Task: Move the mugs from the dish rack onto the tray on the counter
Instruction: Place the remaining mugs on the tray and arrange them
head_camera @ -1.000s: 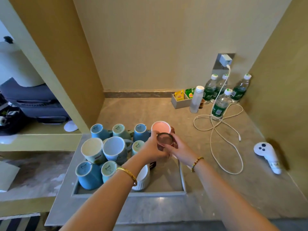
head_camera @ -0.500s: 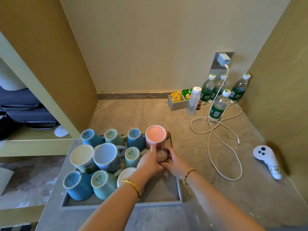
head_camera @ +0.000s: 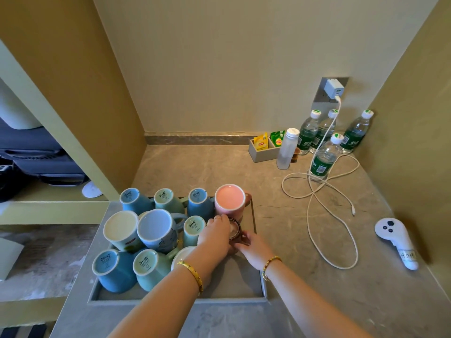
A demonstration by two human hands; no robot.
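A person's two bare forearms reach forward over a grey tray (head_camera: 175,300) on a stone counter (head_camera: 305,240). Both hands meet around a small brown mug (head_camera: 234,231) that sits upside down on the tray. The left hand (head_camera: 214,236) curls over its near left side, and the right hand (head_camera: 253,248) pinches its right side with fingers curled. Whether the mug is fully set down or only just touching the tray floor is hard to tell, since the hands cover its base.

Just beyond the hands stands a pink mug (head_camera: 230,200), also inverted. To the left of the hands crowd the other mugs, blue, green and cream, most of them bottoms up, and a white mug (head_camera: 181,256) peeks out from under the left wrist. No dish rack is in view, so the task looks far along, with this brown mug perhaps among the last to be placed. The tray's near right part, under the right forearm, remains free.

Compared with a second ago, the brown mug has come down from above the tray to its floor, and the hands have lowered with it.

To the right of the right hand lie a white cable (head_camera: 317,215) and a white controller (head_camera: 396,242).
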